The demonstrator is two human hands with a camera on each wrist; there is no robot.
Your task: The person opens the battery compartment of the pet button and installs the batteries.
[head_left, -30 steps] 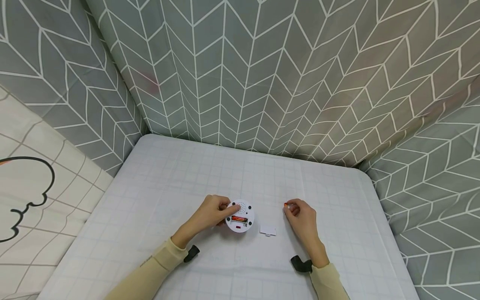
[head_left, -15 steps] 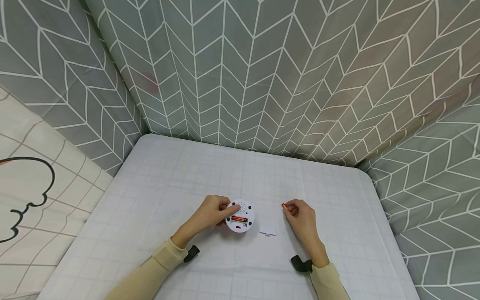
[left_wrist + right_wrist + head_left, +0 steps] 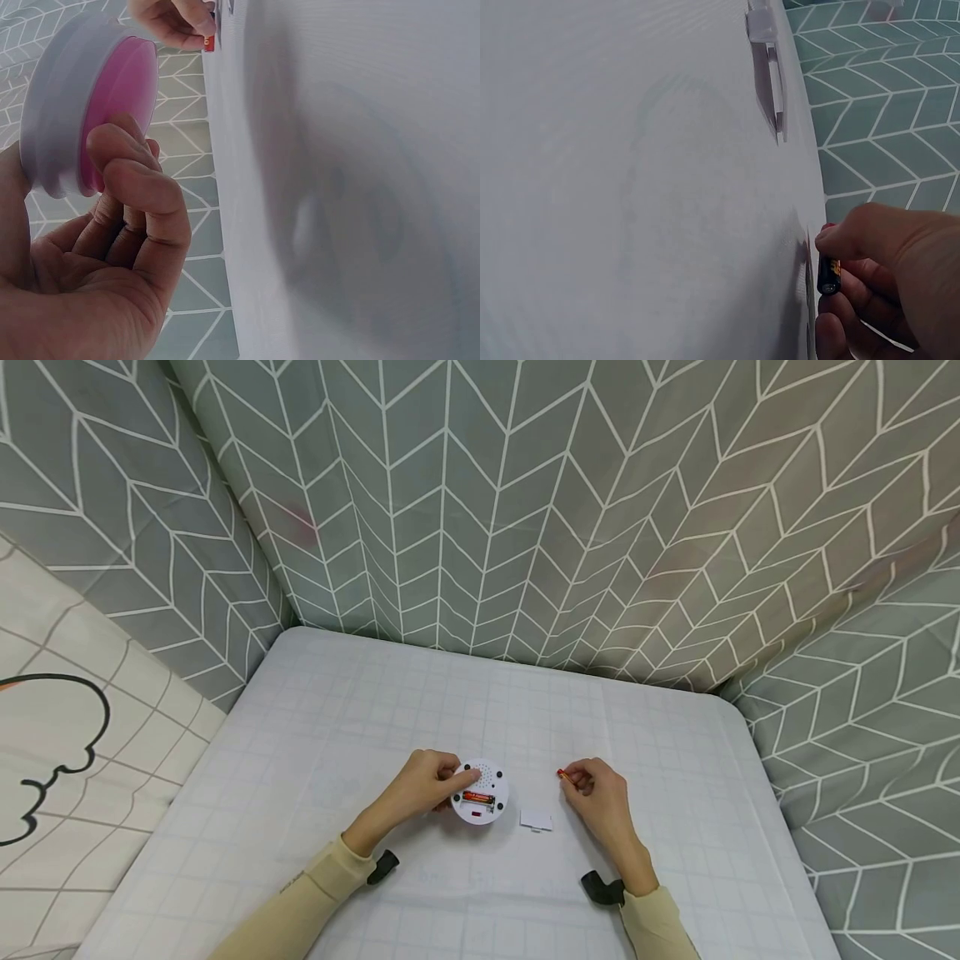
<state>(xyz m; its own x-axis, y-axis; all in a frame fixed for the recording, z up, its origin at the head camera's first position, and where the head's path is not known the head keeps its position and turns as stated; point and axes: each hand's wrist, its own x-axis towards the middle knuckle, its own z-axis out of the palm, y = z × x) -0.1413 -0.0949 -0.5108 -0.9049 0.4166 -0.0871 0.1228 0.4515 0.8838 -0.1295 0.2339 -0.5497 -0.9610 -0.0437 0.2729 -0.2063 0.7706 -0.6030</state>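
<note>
A round white device [image 3: 489, 772] is gripped by my left hand [image 3: 422, 785], thumb on top and fingers beneath. Its upturned underside shows speaker holes, dark feet, a small red part and an uncovered battery slot holding one red battery [image 3: 478, 798]. The left wrist view reveals a pink face [image 3: 124, 97] on its other side, touched by my curled fingers. To the right, my right hand [image 3: 602, 795] pinches a second battery [image 3: 829, 274], red and black, between thumb and fingers just above the table. Between the hands lies a small white battery cover [image 3: 536, 819] with a tab.
A white cloth with a faint grid covers the table [image 3: 450, 893]. Grey curtains [image 3: 480, 510] with white zigzag lines hang behind and at the sides. Black straps [image 3: 602, 889] with camera mounts sit at both wrists.
The battery in my right hand has shifted slightly left and turned, so more of it shows past the fingertips. My left hand and the white device have stayed in place.
</note>
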